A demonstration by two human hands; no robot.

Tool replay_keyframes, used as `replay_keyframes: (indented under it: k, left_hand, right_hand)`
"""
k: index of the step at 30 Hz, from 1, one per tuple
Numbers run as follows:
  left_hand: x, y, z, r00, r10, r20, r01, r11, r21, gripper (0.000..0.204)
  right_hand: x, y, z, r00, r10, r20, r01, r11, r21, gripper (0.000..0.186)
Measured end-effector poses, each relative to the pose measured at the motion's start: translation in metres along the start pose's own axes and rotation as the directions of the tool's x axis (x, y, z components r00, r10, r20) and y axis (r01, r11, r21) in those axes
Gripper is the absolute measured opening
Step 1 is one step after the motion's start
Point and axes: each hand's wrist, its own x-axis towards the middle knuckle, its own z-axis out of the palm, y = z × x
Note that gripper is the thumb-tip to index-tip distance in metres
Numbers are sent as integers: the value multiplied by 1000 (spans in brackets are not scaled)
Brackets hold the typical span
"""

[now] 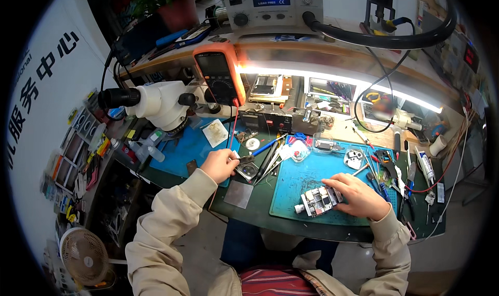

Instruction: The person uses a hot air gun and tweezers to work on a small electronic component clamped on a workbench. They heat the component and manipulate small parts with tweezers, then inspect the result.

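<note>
My left hand point(220, 165) is closed in a pinch around a small dark flat piece point(245, 160), above a small round tin point(248, 170). What kind of piece it is, I cannot make out. A red multimeter lead point(233, 127) hangs down beside that hand. My right hand point(358, 196) grips the right end of a metal circuit-board holder point(318, 201), which has a round knob at its left end. The holder rests on the blue work mat point(291, 179), and my palm hides part of it.
An orange multimeter point(221, 75) stands behind my left hand, with a white microscope point(161, 106) to its left. Pliers point(408, 205), screwdrivers and brushes crowd the mat's right side. A bare metal plate point(238, 194) lies near the front edge. A soldering station point(270, 5) sits on the shelf.
</note>
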Motion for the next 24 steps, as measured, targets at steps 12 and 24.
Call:
replay_keyframes:
  k: [12,24]
  left_hand:
    - [-54,-42,-28,848,346,-402,-293,937,188,18]
    - [-45,-143,-79,902,417,-111,-361,870,335,68]
  right_hand:
    - [-8,-10,6,997,74,-1,-74,994,-81,58]
    - [48,-84,-8,984,175,-17,-169,972,166,64]
